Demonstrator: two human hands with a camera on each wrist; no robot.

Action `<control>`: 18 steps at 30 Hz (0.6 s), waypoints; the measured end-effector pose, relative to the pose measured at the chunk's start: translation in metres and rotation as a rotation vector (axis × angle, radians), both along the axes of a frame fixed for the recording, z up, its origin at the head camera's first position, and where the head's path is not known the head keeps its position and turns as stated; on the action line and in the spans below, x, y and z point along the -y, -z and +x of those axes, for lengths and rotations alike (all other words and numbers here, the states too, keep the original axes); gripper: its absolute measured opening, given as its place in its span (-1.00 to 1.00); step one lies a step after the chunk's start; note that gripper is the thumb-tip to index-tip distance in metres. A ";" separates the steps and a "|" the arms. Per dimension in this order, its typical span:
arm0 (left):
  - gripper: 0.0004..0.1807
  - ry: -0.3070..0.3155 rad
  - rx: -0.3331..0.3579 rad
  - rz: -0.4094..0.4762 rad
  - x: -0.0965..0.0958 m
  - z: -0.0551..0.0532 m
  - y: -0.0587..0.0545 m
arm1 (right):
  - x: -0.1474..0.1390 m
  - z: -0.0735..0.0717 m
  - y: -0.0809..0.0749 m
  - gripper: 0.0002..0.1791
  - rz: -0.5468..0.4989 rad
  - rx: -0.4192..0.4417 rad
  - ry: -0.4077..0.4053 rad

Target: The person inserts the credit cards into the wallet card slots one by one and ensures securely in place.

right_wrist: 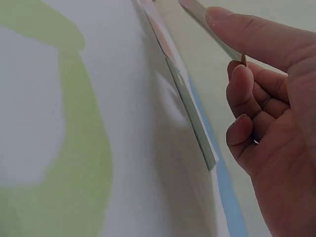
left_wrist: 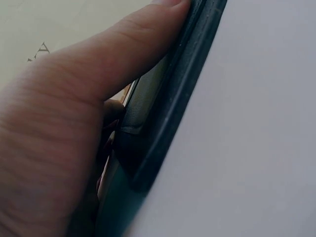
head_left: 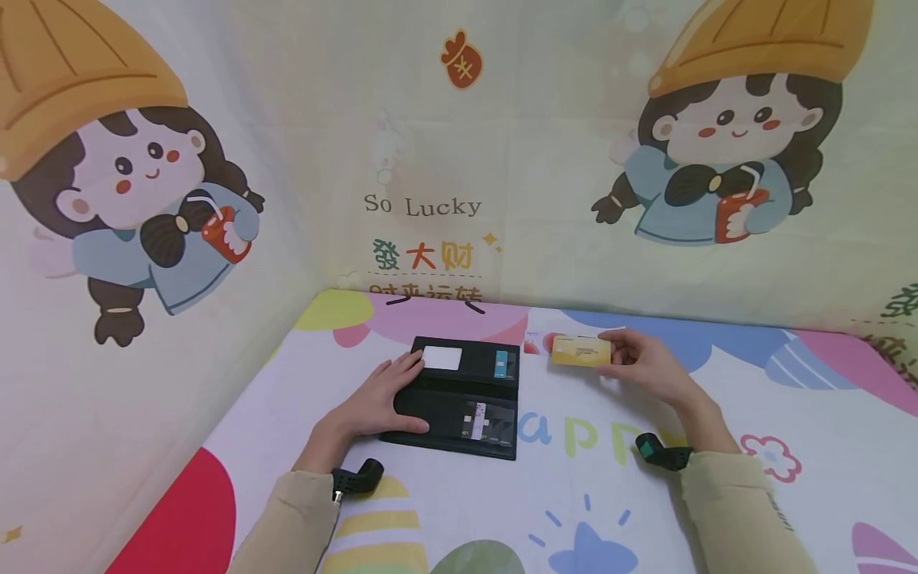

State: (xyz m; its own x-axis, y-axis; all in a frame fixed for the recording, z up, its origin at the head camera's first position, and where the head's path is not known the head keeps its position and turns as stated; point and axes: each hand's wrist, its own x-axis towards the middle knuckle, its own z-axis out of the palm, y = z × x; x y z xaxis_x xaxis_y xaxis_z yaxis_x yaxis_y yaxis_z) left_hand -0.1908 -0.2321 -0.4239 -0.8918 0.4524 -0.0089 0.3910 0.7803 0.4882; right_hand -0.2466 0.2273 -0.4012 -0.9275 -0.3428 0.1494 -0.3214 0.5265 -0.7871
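A black wallet (head_left: 441,414) lies unfolded on the table, its two halves one above the other. My left hand (head_left: 378,399) rests on its left side, with the fingers on the upper half and the thumb on the lower. A white card (head_left: 442,358) and a blue card (head_left: 500,364) show in the upper half; a pale patterned card (head_left: 479,421) shows in the lower. To the right of the wallet, my right hand (head_left: 645,368) pinches a yellow card (head_left: 579,351) by its right end. Beneath that card, flat pieces (right_wrist: 190,118) lie on the tabletop.
A printed cloth (head_left: 559,494) with colourful shapes covers the table. Behind it rises a cream backdrop (head_left: 545,199) with cartoon figures. Partly behind the yellow card lies a white piece with red prints (head_left: 532,344). Each wrist wears a small black camera (head_left: 362,477).
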 end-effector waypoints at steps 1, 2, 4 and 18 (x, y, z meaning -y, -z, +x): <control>0.24 0.001 -0.001 -0.001 0.000 0.000 0.000 | 0.002 0.000 0.000 -0.35 -0.002 -0.001 -0.003; 0.24 0.000 0.000 -0.002 0.000 0.000 0.000 | 0.004 0.000 0.000 -0.35 0.001 0.001 -0.003; 0.24 0.000 0.000 -0.009 0.000 0.000 0.000 | 0.008 0.000 0.000 -0.34 0.003 0.008 0.001; 0.26 -0.019 0.011 -0.006 -0.002 0.001 -0.001 | 0.030 -0.005 -0.001 -0.36 -0.017 0.032 -0.030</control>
State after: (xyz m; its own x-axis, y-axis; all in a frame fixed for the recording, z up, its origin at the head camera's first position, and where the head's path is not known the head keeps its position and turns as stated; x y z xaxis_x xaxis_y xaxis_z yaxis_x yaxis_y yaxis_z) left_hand -0.1900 -0.2301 -0.4230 -0.9001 0.4350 -0.0217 0.3704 0.7906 0.4876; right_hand -0.2514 0.1969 -0.3999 -0.9213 -0.3679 0.1260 -0.3112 0.5034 -0.8061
